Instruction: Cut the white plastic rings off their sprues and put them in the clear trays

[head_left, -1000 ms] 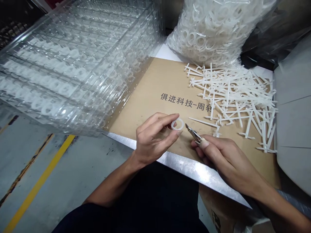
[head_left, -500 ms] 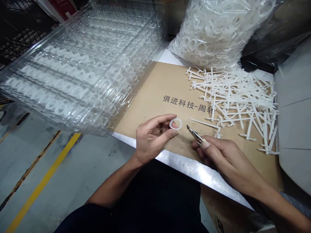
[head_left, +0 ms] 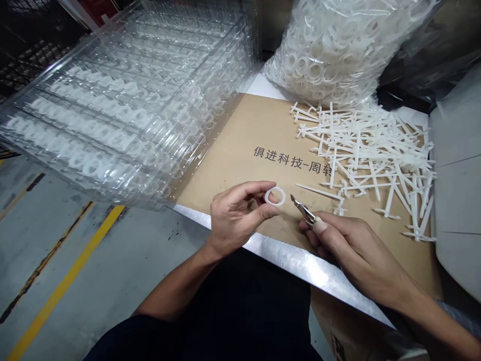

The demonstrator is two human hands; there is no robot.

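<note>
Between thumb and fingers, my left hand (head_left: 240,210) pinches a white plastic ring (head_left: 267,196) above the cardboard near the table's front edge. My right hand (head_left: 341,240) is closed around a pair of small metal nippers (head_left: 303,209). Their jaws point toward the ring, a short gap apart from it. Just beyond the nippers lies a loose white plastic sprue (head_left: 319,191). A heap of similar white sprues (head_left: 361,150) spreads over the right side of the cardboard. My right palm hides most of the nippers' handles.
Stacked clear plastic trays (head_left: 150,100) holding rows of white rings stand at the left, overhanging the table. A clear bag (head_left: 330,55) full of rings stands at the back. Printed cardboard (head_left: 233,135) covers the table, whose metal edge (head_left: 285,250) runs in front. A grey panel (head_left: 456,165) rises at right.
The ring has turned slightly in my left fingers, so its opening looks a little rounder. The nippers keep about the same place beside it. The view has shifted very slightly.
</note>
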